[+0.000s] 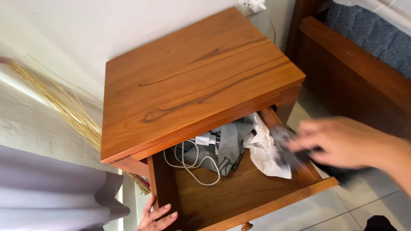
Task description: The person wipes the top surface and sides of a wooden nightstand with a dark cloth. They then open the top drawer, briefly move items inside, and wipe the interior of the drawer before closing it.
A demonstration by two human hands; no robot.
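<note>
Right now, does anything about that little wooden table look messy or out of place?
The drawer hangs open, its contents jumbled: a white cable tangled against grey cloth and crumpled white paper. The right hand holds a blurred dark object over it; the left hand touches the drawer's side. A straw broom leans against the wall.

A: What holds the things here?

B: A small brown wood table [192, 72] by the wall. Its top is smooth, with dark wavy lines in the wood.

A: Where are the things, then?

B: In its drawer [257, 192], which is pulled out. The drawer has a wood floor too.

A: What lies in the drawer?

B: A white cable [192, 164] in loops on the left. A white plug block [204, 139] sits near the back. Next to it is a grey cloth [233, 143], all bunched up. On the right lies crumpled white paper [267, 149], touching the cloth.

A: And under the table?

B: A pale tile floor [342, 209].
</note>
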